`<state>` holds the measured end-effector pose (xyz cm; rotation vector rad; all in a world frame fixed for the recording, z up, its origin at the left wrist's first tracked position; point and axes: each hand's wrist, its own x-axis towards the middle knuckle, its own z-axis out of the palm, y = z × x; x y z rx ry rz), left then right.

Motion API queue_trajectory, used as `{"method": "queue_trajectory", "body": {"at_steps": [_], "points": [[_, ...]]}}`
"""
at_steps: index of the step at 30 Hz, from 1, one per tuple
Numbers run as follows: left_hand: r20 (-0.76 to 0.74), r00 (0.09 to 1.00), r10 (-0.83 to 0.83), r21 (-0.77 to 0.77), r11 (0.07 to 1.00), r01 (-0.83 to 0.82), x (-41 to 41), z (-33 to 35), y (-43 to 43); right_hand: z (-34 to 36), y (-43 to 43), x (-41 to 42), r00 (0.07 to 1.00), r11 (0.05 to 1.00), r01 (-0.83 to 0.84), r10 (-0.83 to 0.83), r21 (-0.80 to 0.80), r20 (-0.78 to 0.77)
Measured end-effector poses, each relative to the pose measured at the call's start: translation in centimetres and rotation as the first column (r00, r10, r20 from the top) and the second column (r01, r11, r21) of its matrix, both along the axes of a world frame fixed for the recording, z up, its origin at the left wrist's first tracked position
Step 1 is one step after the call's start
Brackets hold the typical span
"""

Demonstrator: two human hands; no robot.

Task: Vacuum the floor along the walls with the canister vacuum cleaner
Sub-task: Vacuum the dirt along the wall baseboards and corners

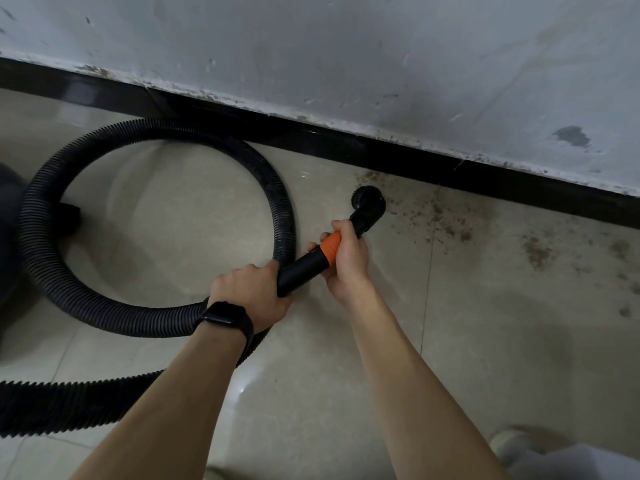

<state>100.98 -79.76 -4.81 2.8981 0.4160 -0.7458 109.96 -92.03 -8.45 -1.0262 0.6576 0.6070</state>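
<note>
Left grip: my left grip (249, 292) is curled round the rear end of the black tube (301, 271), where the ribbed hose joins it.
Right grip: my right grip (346, 258) is wrapped round the orange collar (329, 249) and the front of the tube, just behind the nozzle.
Wrist: a black band (225, 320) sits on my left wrist.
Nozzle: the round black nozzle (369, 202) points down at the floor near the baseboard, at the left edge of the dirt. I cannot tell whether it touches the tiles.
Tube: it slopes from my left grip up and right to the nozzle, crossing over the hose loop.
Hose: the black ribbed hose (156, 133) lies in a wide loop on the floor to the left of both grips. The top of the loop runs just beside the baseboard, and another stretch passes under my left forearm at lower left.
Canister: a dark rounded body (7, 237) shows at the left edge, mostly cut off by the frame.
Dirt: brown specks and smudges (450, 223) are scattered to the right of the nozzle, along the baseboard.
Floor: glossy beige tiles (485, 323) with thin joints.
Baseboard: a black strip (381, 150) runs diagonally under the wall.
Wall: grey and scuffed (346, 46), flaking along its lower edge.
Foot: a pale shoe (512, 441) stands at lower right.
</note>
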Motion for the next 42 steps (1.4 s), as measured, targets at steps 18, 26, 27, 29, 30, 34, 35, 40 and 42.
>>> {"method": "queue_trajectory", "body": {"at_steps": [18,26,27,29,30,34,35,40,42], "points": [[0.069,0.980,0.188,-0.085,0.980,-0.182,2.8,-0.6,0.2,-0.5,2.4,5.0,0.994,0.993,-0.113,0.113,-0.035,0.008],[-0.012,0.966,0.259,-0.184,0.949,-0.257,2.1,0.9,2.9,1.0,4.8,4.3,0.993,0.993,-0.109,0.107,-0.040,-0.055],[-0.029,0.971,0.239,-0.171,0.956,-0.240,1.8,1.3,3.0,0.9,4.8,3.6,0.993,0.994,-0.097,0.094,-0.049,-0.070],[-0.060,0.981,0.187,-0.146,0.970,-0.193,1.1,2.0,3.5,1.1,4.4,2.1,0.991,0.996,-0.073,0.067,-0.052,-0.113],[-0.072,0.985,0.155,-0.129,0.978,-0.163,0.8,2.4,3.7,1.2,4.1,1.5,0.989,0.997,-0.056,0.047,-0.056,-0.142],[-0.118,0.992,-0.040,-0.024,0.999,0.038,0.5,3.6,4.4,2.0,2.6,-1.4,0.976,0.998,0.021,-0.034,-0.062,-0.217],[-0.129,0.989,-0.077,-0.017,0.997,0.076,0.5,3.9,4.3,2.1,2.2,-2.0,0.974,0.997,0.037,-0.050,-0.062,-0.221],[-0.153,0.971,-0.184,-0.047,0.983,0.179,0.7,4.4,1.2,3.0,-1.5,-3.8,0.962,0.986,0.136,-0.154,-0.093,-0.226],[-0.149,0.967,-0.207,-0.076,0.977,0.198,0.7,4.1,-0.8,3.0,-3.0,-4.0,0.953,0.971,0.181,-0.212,-0.154,-0.215]]}}
